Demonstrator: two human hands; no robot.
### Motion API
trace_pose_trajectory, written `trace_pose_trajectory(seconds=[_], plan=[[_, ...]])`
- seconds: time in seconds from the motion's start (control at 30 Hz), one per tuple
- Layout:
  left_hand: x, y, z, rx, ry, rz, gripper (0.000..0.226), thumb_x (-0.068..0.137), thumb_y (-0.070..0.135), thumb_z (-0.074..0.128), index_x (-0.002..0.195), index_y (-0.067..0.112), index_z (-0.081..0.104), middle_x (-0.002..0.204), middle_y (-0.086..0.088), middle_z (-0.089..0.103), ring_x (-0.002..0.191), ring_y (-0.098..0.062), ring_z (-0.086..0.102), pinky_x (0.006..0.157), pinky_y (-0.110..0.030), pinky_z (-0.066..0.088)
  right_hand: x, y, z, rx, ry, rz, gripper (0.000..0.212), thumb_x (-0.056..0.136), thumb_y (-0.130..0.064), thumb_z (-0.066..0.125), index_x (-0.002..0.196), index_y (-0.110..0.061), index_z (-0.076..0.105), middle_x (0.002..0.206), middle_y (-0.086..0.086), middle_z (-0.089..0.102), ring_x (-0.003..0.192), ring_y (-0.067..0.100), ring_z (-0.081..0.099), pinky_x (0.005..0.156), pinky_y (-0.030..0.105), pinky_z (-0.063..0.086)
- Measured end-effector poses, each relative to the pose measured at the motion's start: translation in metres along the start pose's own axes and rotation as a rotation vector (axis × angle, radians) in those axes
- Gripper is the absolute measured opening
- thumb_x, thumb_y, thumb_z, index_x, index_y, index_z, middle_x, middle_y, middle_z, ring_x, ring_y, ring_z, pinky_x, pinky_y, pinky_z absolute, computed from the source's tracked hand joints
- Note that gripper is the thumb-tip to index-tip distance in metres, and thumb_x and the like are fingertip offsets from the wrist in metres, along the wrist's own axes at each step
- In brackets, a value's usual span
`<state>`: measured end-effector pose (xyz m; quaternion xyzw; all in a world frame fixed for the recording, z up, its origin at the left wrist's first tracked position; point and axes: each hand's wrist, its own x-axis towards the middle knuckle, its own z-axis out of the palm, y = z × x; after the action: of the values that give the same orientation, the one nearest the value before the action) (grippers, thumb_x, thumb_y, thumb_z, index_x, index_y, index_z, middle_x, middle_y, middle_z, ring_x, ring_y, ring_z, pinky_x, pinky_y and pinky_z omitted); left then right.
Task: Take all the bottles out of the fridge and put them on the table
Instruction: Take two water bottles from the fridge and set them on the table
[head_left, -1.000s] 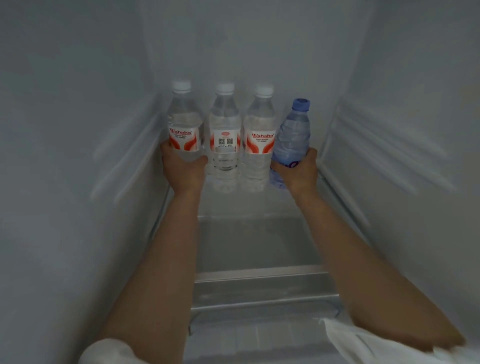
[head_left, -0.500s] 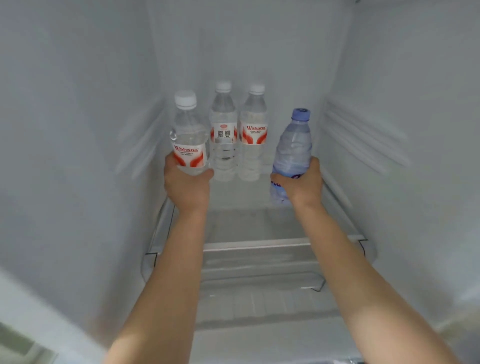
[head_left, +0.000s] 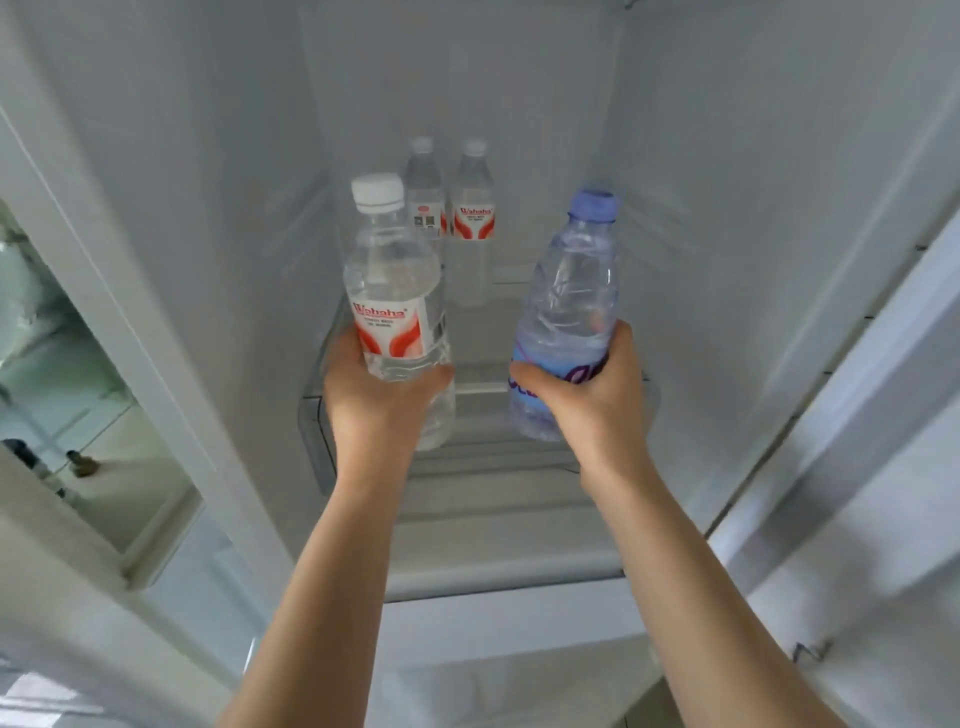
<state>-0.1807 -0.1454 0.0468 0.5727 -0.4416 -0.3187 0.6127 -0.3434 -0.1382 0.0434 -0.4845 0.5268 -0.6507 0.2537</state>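
Head view, looking into the fridge (head_left: 208, 260): I've got a bottle in each hand. My left hand (head_left: 374, 400) is wrapped round the lower body of the white-capped bottle (head_left: 395, 312), thumb across the front below the red label. My right hand (head_left: 587, 400) is wrapped round the blue-capped bottle (head_left: 571, 291) over its purple label, leaning a touch to the right. Both are held up over the front of the shelf (head_left: 483, 384), clear of it.

Both look full of clear water nearly to the neck, caps on, so I'd call them fairly heavy for one hand each. Thin plastic, ribbed, likely to give if squeezed, and possibly cold and slick, though I see no droplets. Holding low on the body seems right; the waist by the label is the firm spot.

Two more full bottles wait at the back of the shelf: the bottle with the QR label (head_left: 423, 208) and the red-labelled bottle (head_left: 472, 218), upright, side by side. No desk in sight, so these two need carrying out, then I come back.
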Motion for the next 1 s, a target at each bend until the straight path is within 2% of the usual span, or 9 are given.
trace_pose_trajectory(seconds=[0.1, 0.17, 0.3, 0.43, 0.53, 0.6, 0.7, 0.83, 1.0], plan=[[-0.037, -0.003, -0.013, -0.004, -0.099, -0.001, 0.047, 0.06, 0.011, 0.085, 0.099, 0.023, 0.061, 0.087, 0.006, 0.072, 0.079, -0.011, 0.07, 0.073, -0.033, 0.057, -0.043, -0.003, -0.023, -0.038, -0.011, 0.024, 0.057, 0.058, -0.004, 0.087, 0.102, -0.014, 0.054, 0.088, -0.01, 0.064, 0.077, 0.004, 0.063, 0.067, 0.014, 0.049], [-0.058, -0.008, -0.02, -0.012, -0.174, -0.012, 0.046, 0.06, 0.008, 0.085, 0.097, 0.024, 0.062, 0.085, 0.006, 0.073, 0.077, -0.011, 0.07, 0.072, -0.032, 0.058, -0.066, -0.004, -0.035, -0.079, -0.021, 0.058, 0.057, 0.059, -0.007, 0.088, 0.101, -0.022, 0.053, 0.087, -0.012, 0.065, 0.078, 0.005, 0.064, 0.067, 0.016, 0.052], [-0.096, -0.03, -0.037, 0.014, -0.317, -0.043, 0.048, 0.06, 0.009, 0.087, 0.098, 0.026, 0.063, 0.086, 0.007, 0.073, 0.08, -0.012, 0.071, 0.077, -0.038, 0.059, -0.117, -0.005, -0.052, -0.136, 0.021, 0.126, 0.056, 0.059, -0.009, 0.088, 0.098, -0.026, 0.051, 0.082, -0.023, 0.065, 0.074, -0.002, 0.063, 0.06, 0.009, 0.046], [-0.123, -0.056, -0.056, 0.084, -0.44, -0.055, 0.052, 0.057, 0.012, 0.089, 0.099, 0.027, 0.062, 0.089, 0.007, 0.073, 0.083, -0.016, 0.07, 0.078, -0.047, 0.058, -0.173, 0.002, -0.06, -0.182, 0.132, 0.205, 0.058, 0.058, -0.011, 0.088, 0.101, -0.025, 0.052, 0.085, -0.015, 0.065, 0.074, 0.003, 0.064, 0.06, 0.014, 0.049], [-0.141, -0.072, -0.076, 0.125, -0.54, -0.049, 0.056, 0.056, 0.014, 0.09, 0.101, 0.027, 0.06, 0.091, 0.008, 0.071, 0.083, -0.014, 0.07, 0.078, -0.046, 0.058, -0.218, 0.005, -0.056, -0.191, 0.229, 0.279, 0.056, 0.058, -0.007, 0.087, 0.098, -0.024, 0.052, 0.082, -0.011, 0.066, 0.068, 0.003, 0.064, 0.053, 0.014, 0.048], [-0.153, -0.08, -0.089, 0.157, -0.621, -0.049, 0.059, 0.055, 0.017, 0.091, 0.103, 0.028, 0.059, 0.092, 0.009, 0.071, 0.083, -0.013, 0.069, 0.079, -0.044, 0.058, -0.247, 0.004, -0.054, -0.191, 0.306, 0.312, 0.058, 0.058, -0.006, 0.087, 0.101, -0.022, 0.052, 0.084, -0.007, 0.065, 0.071, 0.003, 0.064, 0.055, 0.015, 0.049], [-0.175, -0.091, -0.105, 0.183, -0.741, -0.047, 0.063, 0.055, 0.017, 0.092, 0.106, 0.03, 0.057, 0.094, 0.011, 0.07, 0.083, -0.009, 0.068, 0.078, -0.038, 0.058, -0.29, 0.0, -0.057, -0.185, 0.38, 0.358, 0.058, 0.061, 0.0, 0.085, 0.105, -0.016, 0.051, 0.081, -0.004, 0.064, 0.061, 0.003, 0.06, 0.052, 0.015, 0.05], [-0.209, -0.104, -0.118, 0.195, -0.901, -0.07, 0.074, 0.056, 0.015, 0.091, 0.118, 0.026, 0.051, 0.105, 0.006, 0.067, 0.093, -0.014, 0.067, 0.08, -0.032, 0.057, -0.351, -0.006, -0.071, -0.315, 0.514, 0.443, 0.066, 0.058, -0.015, 0.089, 0.11, -0.025, 0.049, 0.093, -0.016, 0.062, 0.085, 0.0, 0.061, 0.063, 0.007, 0.048], [-0.268, -0.116, -0.125, 0.229, -1.119, -0.08, 0.071, 0.057, 0.018, 0.091, 0.114, 0.032, 0.05, 0.1, 0.016, 0.064, 0.09, -0.007, 0.065, 0.08, -0.028, 0.054, -0.43, -0.012, -0.098, -0.395, 0.712, 0.55, 0.07, 0.06, -0.021, 0.089, 0.112, -0.031, 0.044, 0.097, -0.021, 0.056, 0.09, 0.005, 0.06, 0.071, 0.009, 0.05]])
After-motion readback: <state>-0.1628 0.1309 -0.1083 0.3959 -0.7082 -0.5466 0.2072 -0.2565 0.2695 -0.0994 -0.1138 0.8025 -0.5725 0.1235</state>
